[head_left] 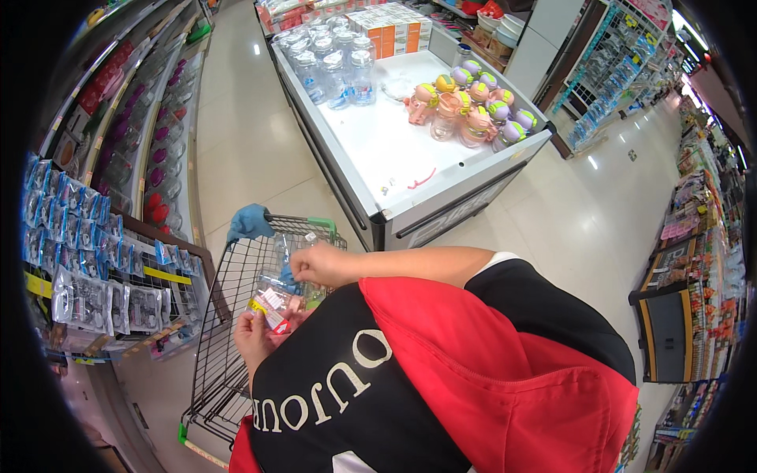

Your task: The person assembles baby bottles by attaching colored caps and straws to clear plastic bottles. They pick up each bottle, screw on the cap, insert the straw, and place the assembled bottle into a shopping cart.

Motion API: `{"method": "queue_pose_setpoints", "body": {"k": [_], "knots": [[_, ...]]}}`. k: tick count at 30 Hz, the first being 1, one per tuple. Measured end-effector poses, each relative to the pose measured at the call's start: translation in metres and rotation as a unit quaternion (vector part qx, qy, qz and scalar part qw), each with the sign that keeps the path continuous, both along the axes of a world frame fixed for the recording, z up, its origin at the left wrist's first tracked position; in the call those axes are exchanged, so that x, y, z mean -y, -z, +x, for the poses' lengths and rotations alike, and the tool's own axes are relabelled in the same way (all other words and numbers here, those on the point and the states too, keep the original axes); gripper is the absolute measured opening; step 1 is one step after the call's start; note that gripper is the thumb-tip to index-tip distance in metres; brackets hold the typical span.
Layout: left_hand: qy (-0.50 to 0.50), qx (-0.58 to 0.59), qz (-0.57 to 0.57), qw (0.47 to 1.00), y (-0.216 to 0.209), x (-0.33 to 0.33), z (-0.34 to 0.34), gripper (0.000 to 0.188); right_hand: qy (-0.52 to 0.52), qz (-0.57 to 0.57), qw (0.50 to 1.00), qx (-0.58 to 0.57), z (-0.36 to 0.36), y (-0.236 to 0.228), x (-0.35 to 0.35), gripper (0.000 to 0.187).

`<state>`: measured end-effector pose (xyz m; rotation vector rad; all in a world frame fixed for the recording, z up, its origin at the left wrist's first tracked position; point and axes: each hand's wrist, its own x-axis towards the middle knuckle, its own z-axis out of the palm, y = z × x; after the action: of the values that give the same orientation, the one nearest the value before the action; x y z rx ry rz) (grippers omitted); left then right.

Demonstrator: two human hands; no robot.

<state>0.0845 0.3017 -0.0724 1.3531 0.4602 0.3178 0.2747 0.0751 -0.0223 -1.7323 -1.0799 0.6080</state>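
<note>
A wire shopping cart (225, 315) stands in front of me, and both my hands are over it. My left hand (254, 339) is closed on a small sheet of white, red and yellow printed labels (273, 303). Just above and to the right, my right hand (319, 264) has its fingertips pinched together; whatever they hold is too small to make out. Below and beside the hands, clear plastic bottles (282, 249) lie in the cart, partly hidden by my hands and body. A blue cloth (251, 222) is bunched over the cart's far left corner.
Ahead is a white display bin (394, 173) with clear jars (335, 71), pastel-lidded cups (465, 106) and orange-white boxes (392, 31). Shelves with hanging packets (71, 229) line the left. Goods shelves (690, 236) run along the right, across the tiled aisle (583, 197).
</note>
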Motion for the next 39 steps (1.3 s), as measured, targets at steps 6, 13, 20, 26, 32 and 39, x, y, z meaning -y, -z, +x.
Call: {"method": "queue_pose_setpoints", "body": {"k": [6,13,20,26,32,39], "knots": [[-0.156,-0.082,0.174,0.969,0.066,-0.054,-0.037,0.032,0.015,-0.009,0.999,-0.045,-0.003,0.026,0.005,0.025],[-0.207,-0.219,0.239,0.923,0.107,-0.061,-0.12,0.074,-0.08,-0.112,0.989,-0.05,-0.004,0.083,0.048,0.026],[-0.149,0.012,0.095,0.984,-0.011,0.067,-0.085,0.038,-0.2,0.136,0.961,-0.133,-0.012,0.07,0.046,0.042],[-0.008,0.026,-0.083,0.996,-0.051,0.203,0.003,0.036,-0.232,0.031,0.86,-0.453,-0.025,0.017,0.099,0.031],[0.06,-0.037,0.058,0.996,-0.024,0.254,0.028,0.046,-0.121,0.213,0.965,-0.096,0.003,0.025,0.196,0.025],[0.129,-0.107,0.028,0.986,-0.012,0.331,0.048,0.041,-0.145,0.167,0.975,-0.022,0.002,0.056,0.243,0.02]]}}
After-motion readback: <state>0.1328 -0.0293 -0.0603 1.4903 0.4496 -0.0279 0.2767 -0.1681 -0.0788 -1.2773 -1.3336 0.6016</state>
